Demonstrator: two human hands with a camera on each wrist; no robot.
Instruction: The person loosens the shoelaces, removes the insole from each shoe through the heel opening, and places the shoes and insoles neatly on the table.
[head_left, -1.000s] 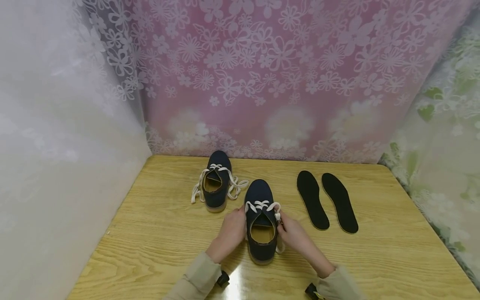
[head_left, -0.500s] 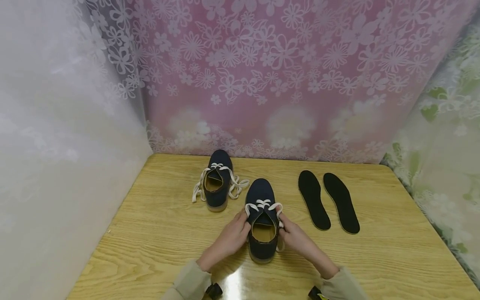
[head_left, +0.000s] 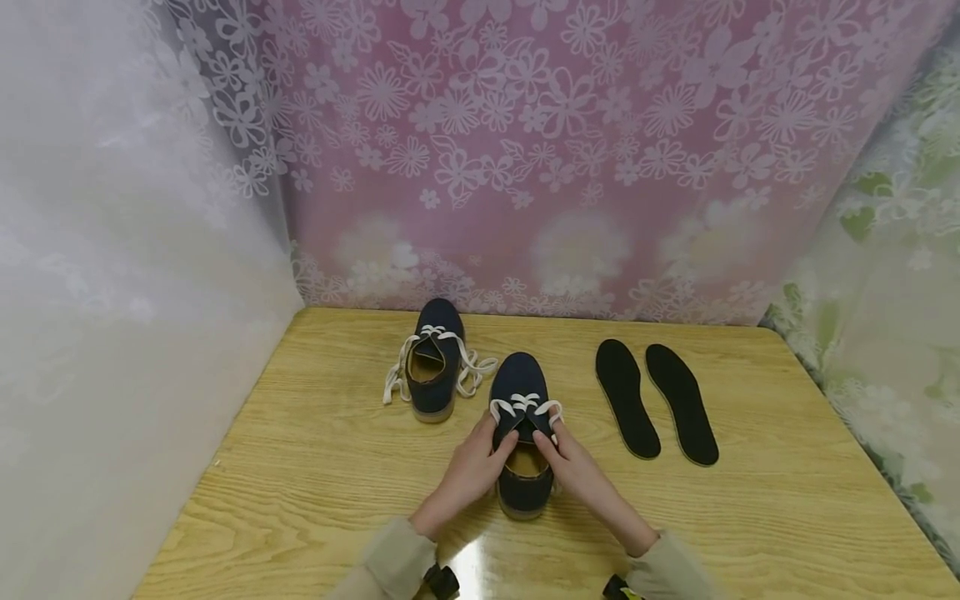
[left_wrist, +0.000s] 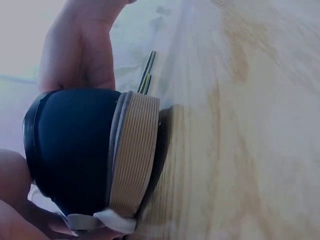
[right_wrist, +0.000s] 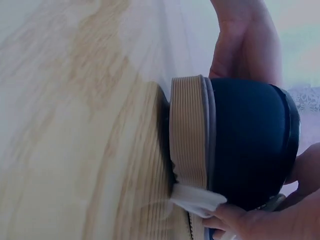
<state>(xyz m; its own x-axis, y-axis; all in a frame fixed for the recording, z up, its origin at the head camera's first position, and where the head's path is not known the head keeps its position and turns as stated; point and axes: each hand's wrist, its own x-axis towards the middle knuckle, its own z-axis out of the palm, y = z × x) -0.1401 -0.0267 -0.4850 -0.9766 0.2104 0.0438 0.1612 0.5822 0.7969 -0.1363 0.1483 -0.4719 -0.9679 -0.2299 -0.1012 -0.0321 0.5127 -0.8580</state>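
A navy lace-up shoe (head_left: 519,375) with white laces points away from me between both hands. My left hand (head_left: 471,467) grips its left side, the thumb over the opening's edge by the tongue. On the right side my right hand (head_left: 583,471) holds it likewise, thumb at the opening. In the left wrist view the shoe's heel (left_wrist: 75,145) shows a tan ribbed sole edge, with a dark shadow between sole and wood. The right wrist view shows the heel (right_wrist: 245,150) too, and a white lace (right_wrist: 197,199) hanging near the right fingers.
A matching navy shoe (head_left: 432,397) with loose white laces stands behind to the left. Two black insoles, a left one (head_left: 628,400) and a right one (head_left: 681,404), lie on the wooden table (head_left: 300,467) to the right. A pink floral curtain (head_left: 525,208) hangs behind.
Both thumbs have moved from the shoe's sides up and inward over the edges of its opening. The shoe has shifted slightly away from me. The other shoe and the insoles stay put.
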